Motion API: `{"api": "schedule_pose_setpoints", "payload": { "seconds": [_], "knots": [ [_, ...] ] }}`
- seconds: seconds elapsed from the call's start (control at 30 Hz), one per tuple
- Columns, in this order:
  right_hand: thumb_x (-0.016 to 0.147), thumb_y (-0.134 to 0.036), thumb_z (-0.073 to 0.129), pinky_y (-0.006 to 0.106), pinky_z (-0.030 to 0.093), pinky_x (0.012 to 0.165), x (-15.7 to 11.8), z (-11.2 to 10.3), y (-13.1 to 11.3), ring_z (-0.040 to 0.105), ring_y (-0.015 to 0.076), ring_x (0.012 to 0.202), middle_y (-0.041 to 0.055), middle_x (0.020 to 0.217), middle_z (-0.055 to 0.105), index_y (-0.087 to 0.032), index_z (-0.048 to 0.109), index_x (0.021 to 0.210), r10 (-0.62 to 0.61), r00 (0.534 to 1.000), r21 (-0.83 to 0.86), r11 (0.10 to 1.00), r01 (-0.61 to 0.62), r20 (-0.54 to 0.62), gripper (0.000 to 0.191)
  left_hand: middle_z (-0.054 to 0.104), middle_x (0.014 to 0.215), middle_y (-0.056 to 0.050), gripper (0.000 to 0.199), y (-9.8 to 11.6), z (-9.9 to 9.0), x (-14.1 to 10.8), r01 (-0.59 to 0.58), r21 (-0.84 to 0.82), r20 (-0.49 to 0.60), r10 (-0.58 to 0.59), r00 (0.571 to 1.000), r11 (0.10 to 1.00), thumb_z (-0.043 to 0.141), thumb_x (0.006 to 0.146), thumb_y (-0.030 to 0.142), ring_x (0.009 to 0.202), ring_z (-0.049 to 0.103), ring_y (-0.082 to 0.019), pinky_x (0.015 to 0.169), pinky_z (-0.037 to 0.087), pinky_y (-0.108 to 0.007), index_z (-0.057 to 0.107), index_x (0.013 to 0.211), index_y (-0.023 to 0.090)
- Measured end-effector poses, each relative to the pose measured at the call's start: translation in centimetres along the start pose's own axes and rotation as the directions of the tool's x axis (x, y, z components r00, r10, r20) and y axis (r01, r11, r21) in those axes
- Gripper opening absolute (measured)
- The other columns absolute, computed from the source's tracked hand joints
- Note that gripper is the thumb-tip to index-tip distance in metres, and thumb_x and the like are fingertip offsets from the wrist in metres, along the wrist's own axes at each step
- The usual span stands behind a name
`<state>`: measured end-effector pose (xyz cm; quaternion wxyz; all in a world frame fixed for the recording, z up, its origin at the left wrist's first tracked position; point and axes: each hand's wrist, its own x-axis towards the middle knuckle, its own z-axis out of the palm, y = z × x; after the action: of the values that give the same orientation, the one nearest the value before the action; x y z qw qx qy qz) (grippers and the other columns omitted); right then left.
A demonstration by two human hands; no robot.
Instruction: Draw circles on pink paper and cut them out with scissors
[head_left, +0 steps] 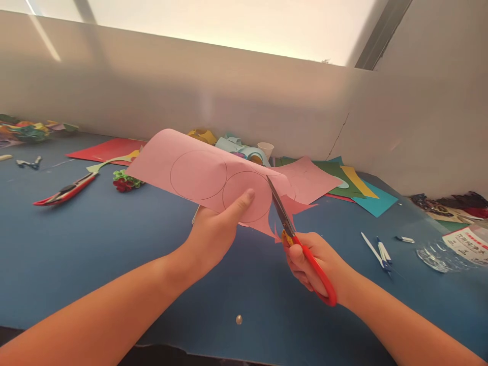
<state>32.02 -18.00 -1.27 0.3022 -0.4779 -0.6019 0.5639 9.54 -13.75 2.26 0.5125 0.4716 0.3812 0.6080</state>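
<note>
A sheet of pink paper (198, 175) with drawn circles is held up above the blue table. My left hand (219, 231) grips its lower edge, thumb on top over one circle and the other fingers hidden beneath. Red-handled scissors (314, 267) are in my right hand (314, 259), its fingers wrapped round the handles. Their dark blades point up and to the left, at the right side of that circle. Jagged, partly cut pink edges hang around the blades.
Behind lie colored sheets (343, 180), a white cup (266, 148) and paper scraps (204, 136). A red utility knife (68, 189) and a paper flower (125, 181) lie left; a compass (383, 251) and a plastic bottle (453, 249) lie right. A small bead (239, 319) is near the front edge.
</note>
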Motion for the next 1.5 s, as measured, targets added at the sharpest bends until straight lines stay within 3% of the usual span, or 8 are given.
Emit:
{"api": "schedule_pose_setpoints", "payload": {
  "seconds": [0.2,0.47,0.63,0.73,0.83,1.0,1.3,1.5],
  "knots": [
    [0.079,-0.100,0.060,0.023,0.029,0.037,-0.1,0.2,-0.2,0.030,0.0072,0.041,-0.0100,0.055,0.032,-0.025,0.041,0.073,-0.002,1.000,-0.012,1.000,0.002,-0.011,0.077,0.080,0.128,-0.005,0.024,0.3,-0.1,0.4,-0.044,-0.101,0.093,0.053,0.994,0.994,0.085,0.093,0.038,0.130,0.070,-0.030,0.116,0.056,-0.044,0.081,0.111,0.023],
    [0.079,-0.098,0.063,0.022,0.024,0.037,0.0,0.5,-0.8,0.027,0.0058,0.043,-0.0105,0.055,0.030,-0.025,0.039,0.071,-0.010,1.000,0.012,1.000,0.010,-0.006,0.077,0.081,0.105,-0.001,0.016,0.5,-0.4,0.6,0.049,-0.142,0.114,-0.033,0.993,0.989,0.089,0.090,0.037,0.109,0.074,-0.025,0.094,0.062,-0.035,0.083,0.097,0.024],
    [0.079,-0.097,0.065,0.021,0.026,0.036,0.1,0.5,-0.4,0.028,0.0054,0.043,-0.0108,0.055,0.030,-0.024,0.040,0.073,0.002,1.000,0.045,0.999,-0.001,-0.016,0.077,0.082,0.107,-0.001,0.017,0.5,-0.4,0.8,0.038,-0.138,0.106,-0.024,0.994,0.990,0.090,0.089,0.036,0.110,0.075,-0.026,0.095,0.062,-0.035,0.084,0.099,0.024],
    [0.078,-0.097,0.066,0.020,0.026,0.036,0.0,0.3,-0.2,0.029,0.0055,0.042,-0.0113,0.055,0.029,-0.025,0.040,0.074,0.011,1.000,0.044,0.999,-0.011,-0.019,0.077,0.078,0.092,0.000,0.017,0.5,-0.5,0.9,0.055,-0.130,0.104,-0.042,0.994,0.990,0.090,0.089,0.037,0.106,0.075,-0.025,0.093,0.062,-0.034,0.084,0.098,0.024],
    [0.079,-0.097,0.065,0.020,0.027,0.037,0.1,0.2,0.0,0.029,0.0055,0.042,-0.0111,0.055,0.030,-0.025,0.040,0.074,0.010,1.000,0.038,0.999,-0.009,-0.022,0.077,0.073,0.083,0.001,0.017,0.5,-0.6,1.0,0.046,-0.121,0.100,-0.034,0.994,0.992,0.091,0.088,0.036,0.097,0.073,-0.021,0.095,0.061,-0.033,0.083,0.097,0.024],
    [0.079,-0.097,0.065,0.021,0.030,0.037,0.1,0.3,0.0,0.028,0.0056,0.042,-0.0114,0.055,0.029,-0.025,0.040,0.074,0.004,1.000,0.036,0.999,-0.004,-0.011,0.076,0.074,0.088,0.002,0.013,0.3,-0.7,1.4,0.001,-0.135,0.145,0.019,0.989,0.991,0.089,0.091,0.034,0.081,0.067,-0.014,0.096,0.061,-0.032,0.084,0.099,0.024],
    [0.080,-0.096,0.065,0.022,0.027,0.038,-0.4,0.2,0.1,0.029,0.0059,0.043,-0.0102,0.057,0.032,-0.025,0.038,0.074,0.026,0.998,0.083,0.996,-0.030,0.057,0.076,0.080,0.111,-0.001,0.018,0.2,-0.8,1.8,-0.056,-0.192,0.179,0.091,0.980,0.980,0.087,0.093,0.028,0.110,0.073,-0.020,0.095,0.061,-0.029,0.084,0.110,0.026],
    [0.079,-0.098,0.063,0.021,0.029,0.037,-0.5,0.2,0.6,0.027,0.0054,0.043,-0.0108,0.056,0.031,-0.025,0.038,0.073,0.015,0.999,0.093,0.995,-0.019,0.044,0.077,0.081,0.112,-0.003,0.019,0.5,-0.9,1.9,-0.082,-0.167,0.186,0.113,0.976,0.983,0.087,0.092,0.027,0.116,0.074,-0.023,0.096,0.062,-0.031,0.083,0.110,0.023]
  ]
}}
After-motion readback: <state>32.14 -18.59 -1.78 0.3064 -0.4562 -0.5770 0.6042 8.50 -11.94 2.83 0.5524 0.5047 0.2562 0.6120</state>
